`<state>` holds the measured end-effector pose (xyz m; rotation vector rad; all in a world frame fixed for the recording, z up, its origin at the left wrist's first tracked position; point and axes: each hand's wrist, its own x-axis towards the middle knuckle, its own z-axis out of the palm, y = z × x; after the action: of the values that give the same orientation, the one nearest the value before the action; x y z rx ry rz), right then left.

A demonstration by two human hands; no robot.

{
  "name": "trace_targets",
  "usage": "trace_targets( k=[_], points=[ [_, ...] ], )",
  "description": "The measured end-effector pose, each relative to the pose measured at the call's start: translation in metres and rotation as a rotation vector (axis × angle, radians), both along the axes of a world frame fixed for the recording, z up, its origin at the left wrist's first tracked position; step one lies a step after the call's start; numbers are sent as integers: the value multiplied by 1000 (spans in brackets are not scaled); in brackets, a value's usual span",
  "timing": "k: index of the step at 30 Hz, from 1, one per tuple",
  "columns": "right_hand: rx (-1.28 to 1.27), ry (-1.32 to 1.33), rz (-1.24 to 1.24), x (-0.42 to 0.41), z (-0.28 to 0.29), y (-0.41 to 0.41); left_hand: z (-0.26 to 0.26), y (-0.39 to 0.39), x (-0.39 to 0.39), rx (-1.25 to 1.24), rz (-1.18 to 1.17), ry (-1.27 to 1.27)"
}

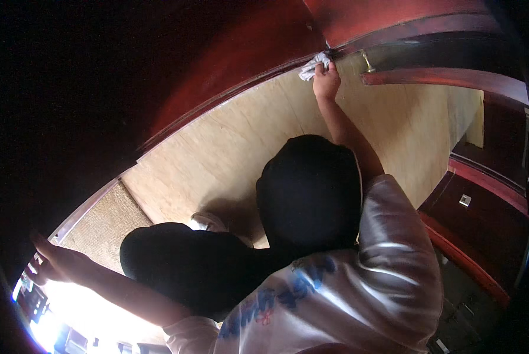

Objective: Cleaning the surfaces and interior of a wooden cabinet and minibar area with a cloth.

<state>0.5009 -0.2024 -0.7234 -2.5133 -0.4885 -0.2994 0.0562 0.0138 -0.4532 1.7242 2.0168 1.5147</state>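
My right hand (327, 82) pinches a crumpled white cloth (314, 67). The cloth rests at the lower edge of a dark red panel (247, 62), beside a dark joint where a second red panel (388, 15) begins. Far to the left, my left hand (54, 263) is at the near edge of the dark red panel, thumb apart from the fingers. Shadow and glare hide whether it grips that edge. My bent knees in black trousers (311, 194) stand between my arms, above a pale, marbled floor (229, 128).
A small metal doorstop-like fitting (368, 62) stands near a red wooden rail (441, 77). A textured mat or floor strip (109, 221) lies at left. On the right, a dark red panel (485, 230) carries a small metal plate (465, 200). Strong light enters at lower left.
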Motion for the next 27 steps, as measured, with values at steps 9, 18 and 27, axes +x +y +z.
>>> trace_targets(
  k=[9,18,27],
  points=[
    [-1,-93,-83,26,8,-9,-8,10,-19,95,-36,-39],
    [-285,59,-24,25,10,-7,-5,7,-15,51,-8,21],
    [-407,214,-7,35,27,6,-6,13,-22,61,-102,-72]
  ],
)
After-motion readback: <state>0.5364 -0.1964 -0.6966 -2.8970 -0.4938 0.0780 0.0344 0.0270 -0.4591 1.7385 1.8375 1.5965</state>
